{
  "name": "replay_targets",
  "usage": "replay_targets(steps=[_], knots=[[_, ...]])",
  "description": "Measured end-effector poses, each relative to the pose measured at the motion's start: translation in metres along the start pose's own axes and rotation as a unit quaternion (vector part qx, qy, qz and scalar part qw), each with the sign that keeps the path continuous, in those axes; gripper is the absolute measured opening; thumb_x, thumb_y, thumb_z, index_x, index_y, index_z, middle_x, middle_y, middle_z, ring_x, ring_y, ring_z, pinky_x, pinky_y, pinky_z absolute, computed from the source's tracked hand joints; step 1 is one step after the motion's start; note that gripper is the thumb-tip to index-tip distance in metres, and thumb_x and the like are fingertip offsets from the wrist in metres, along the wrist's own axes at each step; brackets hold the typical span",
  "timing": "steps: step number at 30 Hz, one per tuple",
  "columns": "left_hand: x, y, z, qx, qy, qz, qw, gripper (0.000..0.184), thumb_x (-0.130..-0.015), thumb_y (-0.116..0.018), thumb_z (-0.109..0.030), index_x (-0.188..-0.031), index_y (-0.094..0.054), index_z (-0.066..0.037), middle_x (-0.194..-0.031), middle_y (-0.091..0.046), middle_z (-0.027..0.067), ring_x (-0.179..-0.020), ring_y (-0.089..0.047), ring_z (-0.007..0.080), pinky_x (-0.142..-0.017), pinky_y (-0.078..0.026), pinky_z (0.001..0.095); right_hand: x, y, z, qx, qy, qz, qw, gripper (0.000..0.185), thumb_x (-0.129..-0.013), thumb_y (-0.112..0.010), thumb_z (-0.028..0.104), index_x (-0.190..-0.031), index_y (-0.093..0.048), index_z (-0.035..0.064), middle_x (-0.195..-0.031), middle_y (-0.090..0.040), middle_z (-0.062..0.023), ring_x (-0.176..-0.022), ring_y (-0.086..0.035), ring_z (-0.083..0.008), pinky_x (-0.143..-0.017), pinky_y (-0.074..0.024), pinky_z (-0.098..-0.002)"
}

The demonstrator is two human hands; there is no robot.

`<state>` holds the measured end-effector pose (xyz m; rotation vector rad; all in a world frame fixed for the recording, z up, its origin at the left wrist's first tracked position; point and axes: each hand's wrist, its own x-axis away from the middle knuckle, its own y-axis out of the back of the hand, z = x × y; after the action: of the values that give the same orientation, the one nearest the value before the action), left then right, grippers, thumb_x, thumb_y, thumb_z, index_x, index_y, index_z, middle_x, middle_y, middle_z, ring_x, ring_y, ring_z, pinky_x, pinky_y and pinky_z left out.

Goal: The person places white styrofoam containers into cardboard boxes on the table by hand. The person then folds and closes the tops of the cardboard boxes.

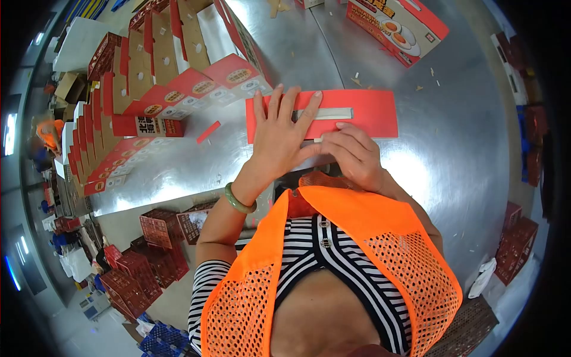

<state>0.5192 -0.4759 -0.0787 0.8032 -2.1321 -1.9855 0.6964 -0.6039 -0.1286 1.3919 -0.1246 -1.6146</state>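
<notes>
A red carton (380,113) lies in front of me with its long top face up. A pale handle strip (333,113) is set in the middle of that face. My left hand (276,131), with a green bangle at the wrist, rests flat on the carton's left half, fingers spread. At the carton's near edge, my right hand (354,156) has its fingers curled and pinched together. A small pale bit (317,140) shows at its fingertips, too small to name. The carton's near side is hidden by my hands.
Open red cartons (202,89) stand in rows at left on the metal table (446,137). A closed egg-picture carton (398,30) stands at the far right. A red scrap (208,132) lies beside my left hand. Red crates (157,256) are on the floor at left.
</notes>
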Motion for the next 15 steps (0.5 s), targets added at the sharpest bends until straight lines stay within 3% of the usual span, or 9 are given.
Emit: replay_targets(steps=[1, 2, 3, 4, 6, 7, 9, 13, 15], knots=[[0.0, -0.003, 0.0, -0.01, 0.0, -0.023, 1.0, 0.106, -0.067, -0.083, -0.059, -0.156, -0.043, -0.016, -0.143, -0.047, 0.0217, -0.135, -0.04, 0.047, -0.112, -0.024, 0.0702, -0.001, -0.001, 0.005, 0.001, -0.002, 0.001, 1.0, 0.038, -0.075, -0.076, 0.005, -0.112, -0.075, 0.0027, -0.126, -0.067, -0.0093, -0.118, -0.061, -0.0266, -0.106, -0.0514, -0.0475], [-0.002, -0.001, -0.001, -0.007, -0.002, -0.023, 1.0, 0.106, -0.067, -0.083, -0.059, -0.156, -0.043, -0.016, -0.143, -0.047, 0.0217, -0.135, -0.04, 0.047, -0.112, -0.024, 0.0702, -0.014, 0.002, 0.014, 0.028, -0.067, 0.029, 0.997, 0.048, -0.074, -0.077, 0.007, -0.122, -0.071, 0.0059, -0.135, -0.061, -0.0114, -0.124, -0.056, -0.03, -0.111, -0.0443, -0.0517], [-0.006, 0.003, -0.002, 0.011, 0.006, -0.023, 1.0, 0.098, -0.072, -0.081, -0.056, -0.153, -0.046, -0.013, -0.14, -0.049, 0.0198, -0.132, -0.044, 0.043, -0.111, -0.026, 0.0647, -0.026, 0.008, 0.016, 0.055, -0.129, 0.057, 0.989, 0.059, -0.073, -0.078, 0.008, -0.131, -0.068, 0.0091, -0.145, -0.055, -0.0136, -0.13, -0.052, -0.0335, -0.116, -0.0372, -0.0558], [-0.009, 0.005, -0.002, 0.028, 0.014, -0.022, 0.999, 0.091, -0.076, -0.078, -0.053, -0.151, -0.049, -0.011, -0.137, -0.052, 0.0179, -0.128, -0.048, 0.0389, -0.111, -0.029, 0.0593, -0.035, 0.018, 0.014, 0.056, -0.127, 0.057, 0.989, 0.059, -0.073, -0.078, 0.008, -0.131, -0.068, 0.0091, -0.145, -0.055, -0.0136, -0.13, -0.052, -0.0335, -0.116, -0.0372, -0.0558], [-0.012, 0.007, -0.002, 0.056, 0.025, -0.02, 0.998, 0.091, -0.074, -0.08, -0.052, -0.148, -0.05, -0.008, -0.134, -0.053, 0.017, -0.127, -0.049, 0.0375, -0.11, -0.031, 0.0564, -0.05, 0.035, 0.004, 0.082, -0.128, 0.199, 0.968, 0.082, -0.073, -0.081, 0.013, -0.149, -0.053, 0.0168, -0.155, -0.042, -0.0177, -0.135, -0.044, -0.0387, -0.118, -0.027, -0.0592], [-0.013, 0.01, -0.002, 0.085, 0.034, -0.016, 0.996, 0.092, -0.072, -0.082, -0.052, -0.145, -0.052, -0.006, -0.132, -0.055, 0.0161, -0.125, -0.05, 0.0361, -0.108, -0.033, 0.0535, -0.05, 0.041, -0.008, 0.103, -0.094, 0.264, 0.954, 0.093, -0.073, -0.085, 0.02, -0.156, -0.044, 0.0253, -0.153, -0.041, -0.0212, -0.131, -0.045, -0.041, -0.113, -0.0302, -0.06], [-0.019, 0.007, -0.003, 0.075, 0.042, -0.033, 0.996, 0.091, -0.069, -0.084, -0.05, -0.142, -0.054, -0.005, -0.13, -0.056, 0.0157, -0.125, -0.05, 0.0351, -0.108, -0.035, 0.0516, -0.06, 0.047, -0.026, 0.166, -0.037, 0.284, 0.944, 0.089, -0.075, -0.085, 0.023, -0.154, -0.047, 0.0347, -0.146, -0.046, -0.019, -0.129, -0.046, -0.039, -0.11, -0.0338, -0.0549], [-0.023, -0.004, -0.001, 0.086, 0.03, -0.115, 0.989, 0.091, -0.074, -0.08, -0.056, -0.146, -0.052, -0.006, -0.136, -0.054, 0.017, -0.13, -0.049, 0.0374, -0.111, -0.034, 0.0566, -0.078, 0.065, -0.066, 0.133, -0.044, 0.335, 0.932, 0.09, -0.072, -0.086, 0.024, -0.152, -0.048, 0.0402, -0.14, -0.049, -0.0169, -0.13, -0.046, -0.0378, -0.111, -0.0347, -0.0523], [-0.026, 0.009, 0.009, -0.021, 0.093, -0.232, 0.968, 0.086, -0.08, -0.076, -0.057, -0.147, -0.052, -0.007, -0.141, -0.052, 0.0182, -0.133, -0.047, 0.0405, -0.113, -0.032, 0.0585, -0.074, 0.084, -0.091, 0.181, -0.087, 0.329, 0.923, 0.092, -0.07, -0.086, 0.02, -0.151, -0.049, 0.0402, -0.135, -0.05, -0.0153, -0.13, -0.046, -0.0359, -0.11, -0.0359, -0.0499]])
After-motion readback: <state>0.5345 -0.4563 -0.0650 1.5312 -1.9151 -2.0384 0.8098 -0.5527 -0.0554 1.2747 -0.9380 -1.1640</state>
